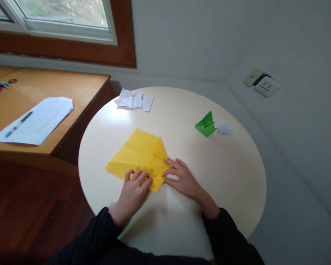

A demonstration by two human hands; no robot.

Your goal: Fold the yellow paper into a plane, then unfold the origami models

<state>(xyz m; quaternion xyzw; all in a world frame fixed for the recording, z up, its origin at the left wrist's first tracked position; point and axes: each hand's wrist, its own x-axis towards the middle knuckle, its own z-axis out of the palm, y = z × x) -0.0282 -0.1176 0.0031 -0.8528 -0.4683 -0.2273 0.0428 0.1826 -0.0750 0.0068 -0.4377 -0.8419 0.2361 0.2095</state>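
A sheet of yellow paper [135,149] lies on the round white table [223,184], creased, with folds along its right side and lower corner. My left hand [136,187] is at the paper's lower edge, its fingers curled and pressed together on the sheet. At the right corner, my right hand [182,176] grips the paper's edge between thumb and fingers, the thumb on the near side. The left fingertips partly cover the folds beneath them.
Toward the back right stand a green folded paper piece [206,125] and a small white folded one [225,129]. Creased white sheets [135,100] lie at the back left. A wooden desk [79,86] on the left bears papers [44,121], a pen [19,124] and scissors [0,86].
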